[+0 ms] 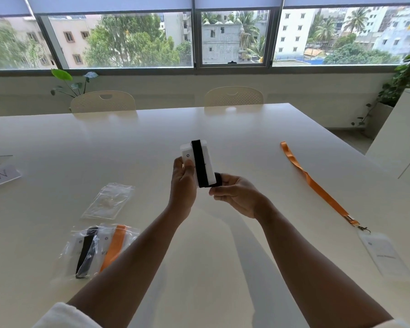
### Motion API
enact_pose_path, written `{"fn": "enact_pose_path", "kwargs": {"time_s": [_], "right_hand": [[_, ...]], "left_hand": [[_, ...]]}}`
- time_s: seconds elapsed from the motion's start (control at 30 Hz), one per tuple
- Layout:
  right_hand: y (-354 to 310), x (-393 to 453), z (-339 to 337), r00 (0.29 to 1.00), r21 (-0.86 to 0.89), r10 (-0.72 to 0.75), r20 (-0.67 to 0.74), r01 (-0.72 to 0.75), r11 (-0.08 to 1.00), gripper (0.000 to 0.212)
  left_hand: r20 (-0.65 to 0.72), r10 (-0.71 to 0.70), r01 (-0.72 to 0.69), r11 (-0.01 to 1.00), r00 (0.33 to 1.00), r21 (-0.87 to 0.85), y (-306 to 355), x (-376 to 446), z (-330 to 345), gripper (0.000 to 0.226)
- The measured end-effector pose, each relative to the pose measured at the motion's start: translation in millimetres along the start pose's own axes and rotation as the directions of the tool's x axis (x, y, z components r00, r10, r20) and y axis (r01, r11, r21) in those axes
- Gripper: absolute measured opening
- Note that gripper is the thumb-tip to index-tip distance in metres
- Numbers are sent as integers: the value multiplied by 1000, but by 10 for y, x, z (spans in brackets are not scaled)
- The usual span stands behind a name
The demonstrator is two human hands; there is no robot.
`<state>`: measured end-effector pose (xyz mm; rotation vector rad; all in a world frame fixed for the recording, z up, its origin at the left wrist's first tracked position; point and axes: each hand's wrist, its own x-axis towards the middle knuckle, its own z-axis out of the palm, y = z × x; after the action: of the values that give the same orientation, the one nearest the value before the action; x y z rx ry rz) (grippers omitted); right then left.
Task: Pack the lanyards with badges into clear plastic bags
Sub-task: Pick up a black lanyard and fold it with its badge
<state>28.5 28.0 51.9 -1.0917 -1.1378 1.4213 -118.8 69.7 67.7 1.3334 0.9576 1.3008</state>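
Two bare hands hold a white badge (197,162) above a glossy white bench (223,245). A black lanyard (200,166) is wrapped lengthwise round it. The left hand (182,183) has its grip closed on the badge's left edge, thumb on the face; the right hand (234,192) pinches the strap's lower loop, fingertips partly hidden. At left lie an empty clear bag (108,201) and two filled bags (97,249), the nearer cut off by the forearm. At right lies an orange lanyard (317,185), its badge print too blurred to read.

White badge (205,165) upright (black lanyard (199,162) wrapped lengthwise), above table.
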Motion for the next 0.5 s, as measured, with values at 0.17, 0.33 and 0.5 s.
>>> {"fn": "enact_pose_path", "kwargs": {"time_s": [0.17, 0.33, 0.5], "right_hand": [[14, 6, 86, 998, -187, -56, -33, 49, 981, 25], [8, 15, 179, 995, -223, -67, -69, 50, 973, 15], [-17, -38, 248, 999, -271, 0, -35, -9, 963, 19]], "left_hand": [[-52, -8, 6, 999, 999, -53, 18, 11, 18, 18], [-114, -36, 24, 994, 993, -106, 61, 21, 46, 17], [-149, -29, 14, 995, 988, -100, 32, 62, 49, 15]]}}
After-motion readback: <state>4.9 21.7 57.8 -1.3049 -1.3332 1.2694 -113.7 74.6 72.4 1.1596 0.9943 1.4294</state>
